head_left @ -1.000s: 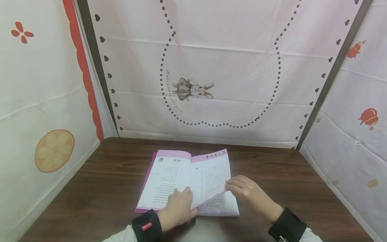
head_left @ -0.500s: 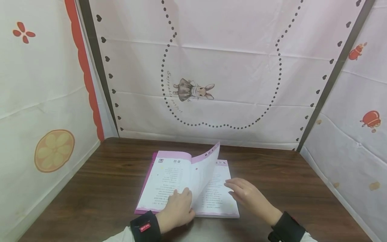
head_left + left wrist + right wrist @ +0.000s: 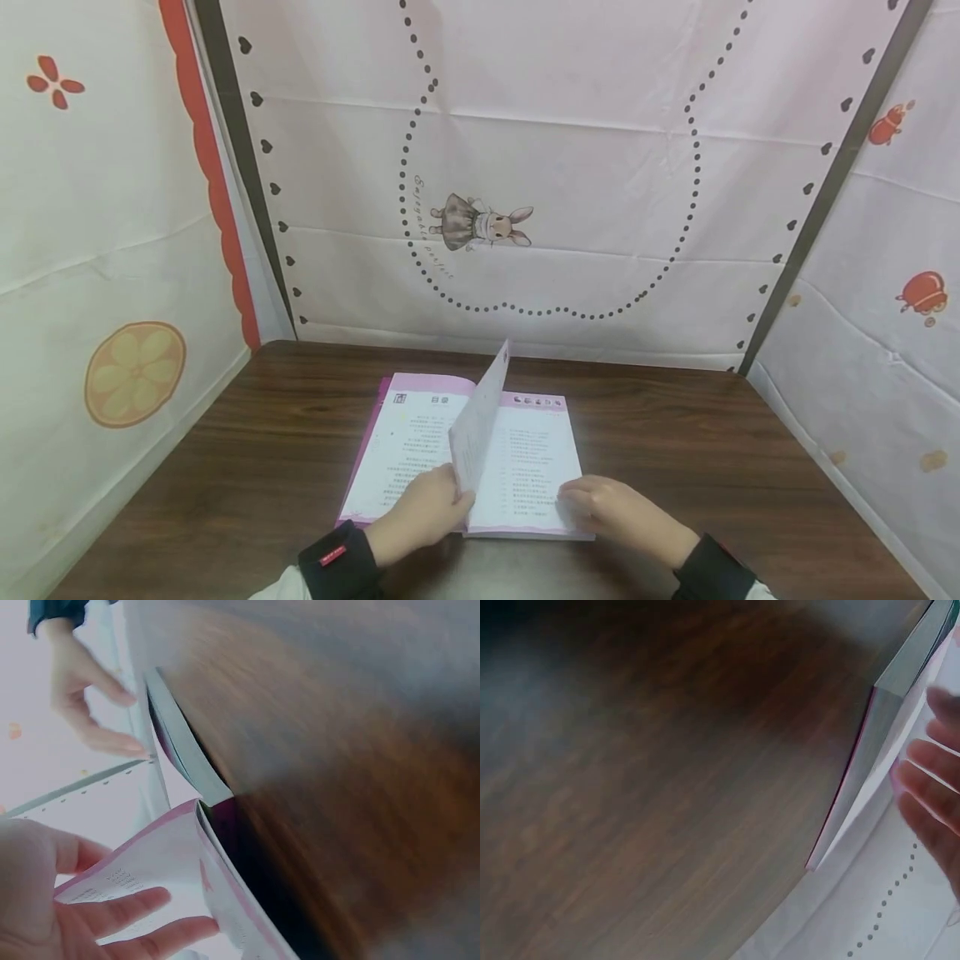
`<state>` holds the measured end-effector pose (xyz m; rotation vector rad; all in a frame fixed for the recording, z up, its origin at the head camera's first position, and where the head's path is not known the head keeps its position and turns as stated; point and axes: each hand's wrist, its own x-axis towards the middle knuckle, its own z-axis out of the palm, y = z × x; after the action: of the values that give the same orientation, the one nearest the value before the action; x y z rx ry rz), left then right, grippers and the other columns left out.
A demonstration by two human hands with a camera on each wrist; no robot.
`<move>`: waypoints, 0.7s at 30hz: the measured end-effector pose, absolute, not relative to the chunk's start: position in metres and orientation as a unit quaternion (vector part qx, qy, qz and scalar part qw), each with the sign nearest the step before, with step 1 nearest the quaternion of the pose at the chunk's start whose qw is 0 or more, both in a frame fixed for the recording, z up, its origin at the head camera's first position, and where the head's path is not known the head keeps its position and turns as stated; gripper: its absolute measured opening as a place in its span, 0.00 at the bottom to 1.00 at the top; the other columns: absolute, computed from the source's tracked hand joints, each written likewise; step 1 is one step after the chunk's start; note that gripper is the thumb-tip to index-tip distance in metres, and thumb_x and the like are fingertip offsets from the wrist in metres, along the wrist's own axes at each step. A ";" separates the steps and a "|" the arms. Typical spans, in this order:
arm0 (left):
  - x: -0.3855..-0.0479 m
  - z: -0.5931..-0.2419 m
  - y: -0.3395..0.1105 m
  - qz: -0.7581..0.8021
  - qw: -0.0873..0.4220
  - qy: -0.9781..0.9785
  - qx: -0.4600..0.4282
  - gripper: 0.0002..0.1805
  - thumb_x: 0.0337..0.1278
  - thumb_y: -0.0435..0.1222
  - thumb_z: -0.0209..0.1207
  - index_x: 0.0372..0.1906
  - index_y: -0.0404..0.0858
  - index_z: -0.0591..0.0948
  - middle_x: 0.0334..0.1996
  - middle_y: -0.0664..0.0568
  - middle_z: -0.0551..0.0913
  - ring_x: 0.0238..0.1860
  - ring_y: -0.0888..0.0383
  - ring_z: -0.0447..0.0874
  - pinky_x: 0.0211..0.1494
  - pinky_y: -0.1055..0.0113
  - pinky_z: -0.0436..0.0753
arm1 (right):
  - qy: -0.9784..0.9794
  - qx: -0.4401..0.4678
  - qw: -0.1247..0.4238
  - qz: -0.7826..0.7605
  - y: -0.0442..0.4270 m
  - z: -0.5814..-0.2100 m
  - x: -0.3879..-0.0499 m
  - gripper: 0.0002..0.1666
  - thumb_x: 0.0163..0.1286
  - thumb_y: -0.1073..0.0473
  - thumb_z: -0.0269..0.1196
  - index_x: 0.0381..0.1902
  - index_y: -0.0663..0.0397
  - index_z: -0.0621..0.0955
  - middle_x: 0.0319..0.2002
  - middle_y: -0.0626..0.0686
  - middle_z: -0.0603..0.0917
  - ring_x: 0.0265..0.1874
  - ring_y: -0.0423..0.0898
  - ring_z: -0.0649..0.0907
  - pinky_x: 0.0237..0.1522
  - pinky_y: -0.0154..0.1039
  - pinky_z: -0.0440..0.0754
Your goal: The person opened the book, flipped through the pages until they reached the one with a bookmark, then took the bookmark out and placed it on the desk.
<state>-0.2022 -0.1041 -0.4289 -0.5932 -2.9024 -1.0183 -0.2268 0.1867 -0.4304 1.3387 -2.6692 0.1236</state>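
In the head view, we are seeing the book (image 3: pixel 416 417) lying open on the surface (image 3: pixel 675 417), with one leaf (image 3: pixel 480 421) standing nearly upright between its two sides. Our left hand (image 3: pixel 420 508) is meeting the leaf's near end, and our right hand (image 3: pixel 615 510) is lying at the outer edge of the right page (image 3: pixel 536 467). We should probably be guiding the leaf over in a smooth arc, close to the fold, so it is not creasing. In the left wrist view, our left hand's fingers are spreading, nearly straight, with the leaf passing between thumb and fingers rather than being firmly gripped; a light push should be suiting thin paper. In the right wrist view, our right hand is holding nothing, its fingers loosely extended; we cannot tell whether they are touching the page. Pressing lightly there would be steadying the book.
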 end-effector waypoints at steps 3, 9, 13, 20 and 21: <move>-0.202 -0.429 -0.110 -0.356 0.016 -0.917 -0.178 0.25 0.63 0.38 0.49 0.56 0.20 0.72 0.18 0.53 0.74 0.13 0.66 0.64 0.14 0.76 0.64 | -0.895 0.442 0.044 0.040 0.191 -0.432 -0.226 0.23 0.56 0.58 0.69 0.50 0.57 0.80 0.49 0.54 0.84 0.49 0.48 0.83 0.49 0.39 0.82; -0.202 -0.428 -0.124 -0.421 0.071 -0.899 -0.101 0.18 0.62 0.35 0.53 0.48 0.24 0.78 0.13 0.57 0.70 0.10 0.68 0.58 0.13 0.80 0.56 | -0.898 0.438 0.000 0.042 0.194 -0.432 -0.227 0.30 0.57 0.47 0.67 0.54 0.57 0.78 0.55 0.55 0.81 0.54 0.50 0.80 0.53 0.42 0.81; -0.199 -0.424 -0.132 -0.413 0.105 -0.902 -0.070 0.15 0.59 0.35 0.57 0.42 0.25 0.81 0.10 0.57 0.65 0.10 0.68 0.56 0.13 0.80 0.54 | -0.894 0.446 0.003 0.037 0.193 -0.431 -0.227 0.28 0.56 0.49 0.68 0.51 0.56 0.80 0.54 0.55 0.82 0.53 0.50 0.81 0.52 0.42 0.81; -0.190 -0.424 -0.140 -0.275 0.187 -0.938 -0.094 0.17 0.52 0.34 0.62 0.42 0.23 0.79 0.20 0.47 0.79 0.19 0.60 0.73 0.21 0.71 0.74 | -0.897 0.440 0.000 0.029 0.193 -0.428 -0.227 0.24 0.54 0.52 0.69 0.49 0.55 0.81 0.53 0.54 0.82 0.52 0.49 0.81 0.52 0.41 0.81; -0.189 -0.424 -0.141 -0.263 0.195 -0.940 -0.094 0.20 0.51 0.34 0.63 0.46 0.23 0.77 0.23 0.45 0.81 0.21 0.59 0.74 0.24 0.69 0.75 | -0.896 0.442 0.001 0.029 0.193 -0.428 -0.227 0.24 0.54 0.52 0.69 0.49 0.55 0.81 0.53 0.55 0.82 0.52 0.49 0.81 0.52 0.41 0.81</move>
<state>-0.1892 -0.1407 -0.4243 -0.2624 -2.6346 -0.7361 -0.2275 0.1933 -0.4284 1.3876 -2.8138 0.0901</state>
